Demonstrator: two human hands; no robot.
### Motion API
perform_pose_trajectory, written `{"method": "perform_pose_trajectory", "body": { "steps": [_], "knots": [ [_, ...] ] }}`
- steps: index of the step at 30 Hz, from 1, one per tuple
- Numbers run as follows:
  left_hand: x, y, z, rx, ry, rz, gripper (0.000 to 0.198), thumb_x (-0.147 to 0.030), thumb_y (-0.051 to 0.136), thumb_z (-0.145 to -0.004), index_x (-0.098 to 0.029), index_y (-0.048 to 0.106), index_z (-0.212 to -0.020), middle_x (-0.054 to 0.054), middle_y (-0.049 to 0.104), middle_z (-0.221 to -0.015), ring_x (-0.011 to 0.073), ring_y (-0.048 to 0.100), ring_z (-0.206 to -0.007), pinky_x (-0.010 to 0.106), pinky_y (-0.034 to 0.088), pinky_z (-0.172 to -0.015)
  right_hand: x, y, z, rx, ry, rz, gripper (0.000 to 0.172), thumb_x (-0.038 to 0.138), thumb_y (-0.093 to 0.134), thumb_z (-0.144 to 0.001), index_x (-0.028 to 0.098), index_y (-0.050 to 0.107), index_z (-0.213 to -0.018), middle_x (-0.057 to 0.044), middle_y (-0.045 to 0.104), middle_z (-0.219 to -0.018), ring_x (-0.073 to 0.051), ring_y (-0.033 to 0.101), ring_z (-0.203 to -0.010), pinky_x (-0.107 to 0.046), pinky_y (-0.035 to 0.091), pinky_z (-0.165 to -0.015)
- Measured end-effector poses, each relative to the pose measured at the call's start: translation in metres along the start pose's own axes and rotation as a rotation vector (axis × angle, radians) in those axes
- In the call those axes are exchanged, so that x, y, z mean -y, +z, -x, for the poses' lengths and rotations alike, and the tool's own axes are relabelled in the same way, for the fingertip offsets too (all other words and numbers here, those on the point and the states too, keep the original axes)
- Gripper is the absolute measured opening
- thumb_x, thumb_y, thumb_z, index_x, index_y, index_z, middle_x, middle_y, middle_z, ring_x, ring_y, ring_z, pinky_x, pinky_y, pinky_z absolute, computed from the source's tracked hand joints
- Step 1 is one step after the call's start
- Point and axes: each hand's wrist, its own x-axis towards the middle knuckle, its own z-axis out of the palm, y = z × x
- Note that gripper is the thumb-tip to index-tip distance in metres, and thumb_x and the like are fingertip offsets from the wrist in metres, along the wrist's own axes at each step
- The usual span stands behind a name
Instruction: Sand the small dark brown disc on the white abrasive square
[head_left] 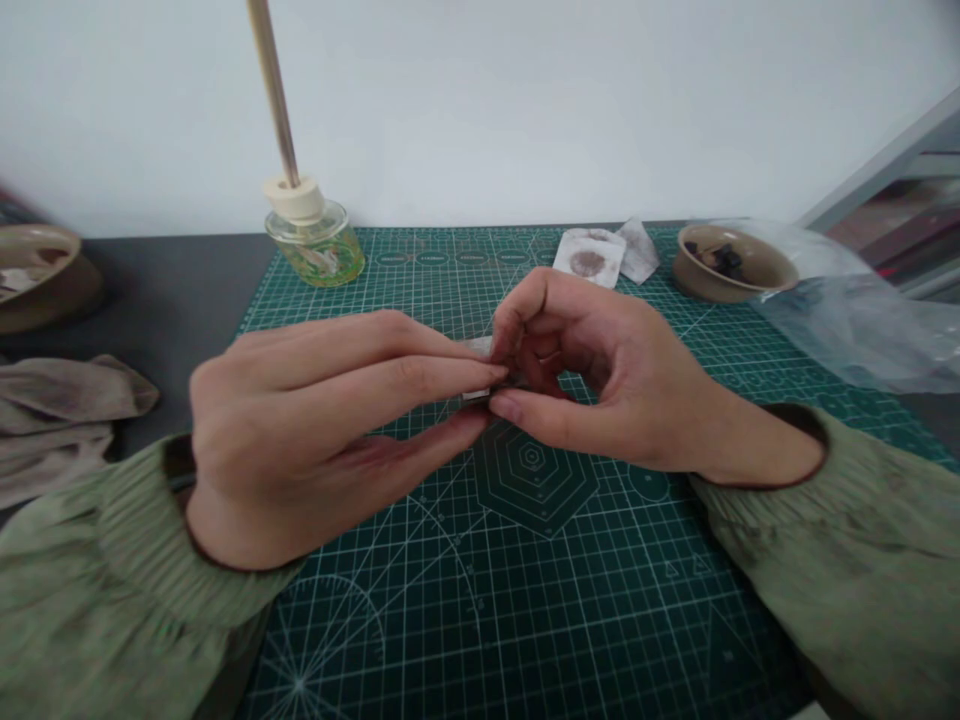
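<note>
Over the middle of a green cutting mat point(420, 640), my two hands meet at the fingertips. My left hand point(322, 420) is closed, its straight fingers and thumb pinching a small whitish, flat-looking piece point(475, 393). Most of that piece is hidden behind the fingers, so its kind cannot be made out. From the other side my right hand point(607, 360) pinches at the same spot, thumb below and index finger curled above. Something dark shows faintly between its fingertips.
A reed diffuser bottle point(319, 245) stands at the mat's back left. Behind my right hand lie a white packet with a brown patch point(589, 255) and a crumpled packet point(637, 250). Nearby are a brown bowl point(705, 280) with dark bits, clear plastic point(840, 310), another bowl point(67, 290), and a cloth point(67, 390).
</note>
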Motion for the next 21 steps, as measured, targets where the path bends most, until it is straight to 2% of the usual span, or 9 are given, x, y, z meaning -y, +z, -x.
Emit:
{"method": "perform_pose_trajectory", "body": {
  "steps": [5, 8, 11, 13, 16, 21],
  "knots": [
    [-0.002, -0.006, -0.002, 0.017, 0.0, -0.023, 0.017, -0.026, 0.089, -0.122, -0.036, 0.089, -0.136, 0.0, 0.099, -0.133, 0.0263, 0.099, -0.105, 0.041, 0.089, -0.093, 0.001, 0.002, 0.001, 0.021, 0.008, 0.02, 0.034, 0.014, 0.099, -0.101, 0.023, 0.074, -0.122, 0.002, 0.076, -0.102, -0.013, 0.065, -0.077, -0.027, 0.05, -0.059],
    [-0.003, -0.005, -0.003, -0.01, -0.002, -0.04, 0.015, -0.027, 0.091, -0.121, -0.035, 0.089, -0.134, 0.0, 0.099, -0.128, 0.0249, 0.099, -0.102, 0.037, 0.088, -0.09, 0.003, -0.002, 0.006, 0.042, 0.02, 0.06, 0.027, 0.018, 0.091, -0.109, 0.022, 0.076, -0.131, -0.001, 0.077, -0.11, -0.015, 0.068, -0.083, -0.029, 0.052, -0.063],
    [-0.005, -0.004, -0.004, -0.033, -0.032, -0.042, 0.015, -0.025, 0.091, -0.121, -0.034, 0.089, -0.132, -0.001, 0.099, -0.126, 0.0227, 0.098, -0.099, 0.035, 0.087, -0.089, 0.005, -0.007, 0.01, 0.033, 0.066, 0.068, 0.031, 0.021, 0.091, -0.109, 0.024, 0.08, -0.138, -0.005, 0.08, -0.121, -0.019, 0.076, -0.095, -0.029, 0.058, -0.069],
    [-0.006, 0.0, -0.004, -0.065, -0.05, -0.033, 0.016, -0.024, 0.09, -0.12, -0.036, 0.089, -0.131, -0.002, 0.099, -0.125, 0.0226, 0.097, -0.094, 0.037, 0.087, -0.086, 0.005, -0.01, 0.011, 0.015, 0.047, 0.031, 0.033, 0.023, 0.096, -0.107, 0.025, 0.082, -0.136, -0.004, 0.082, -0.121, -0.018, 0.077, -0.094, -0.029, 0.061, -0.072],
    [-0.006, 0.007, -0.002, -0.195, -0.058, -0.004, 0.012, -0.026, 0.088, -0.12, -0.036, 0.088, -0.126, -0.002, 0.098, -0.118, 0.0218, 0.094, -0.086, 0.038, 0.086, -0.079, 0.004, -0.013, 0.01, 0.004, -0.007, -0.024, 0.036, 0.017, 0.105, -0.099, 0.024, 0.086, -0.128, -0.003, 0.086, -0.118, -0.015, 0.076, -0.086, -0.027, 0.062, -0.07],
    [-0.005, 0.012, 0.001, -0.22, -0.068, -0.002, 0.011, -0.027, 0.086, -0.122, -0.034, 0.088, -0.13, -0.001, 0.098, -0.122, 0.0211, 0.094, -0.086, 0.037, 0.086, -0.079, 0.004, -0.011, 0.004, 0.014, -0.03, -0.085, 0.036, 0.007, 0.107, -0.093, 0.023, 0.086, -0.119, -0.001, 0.087, -0.11, -0.014, 0.078, -0.081, -0.025, 0.063, -0.065]
  ]
}}
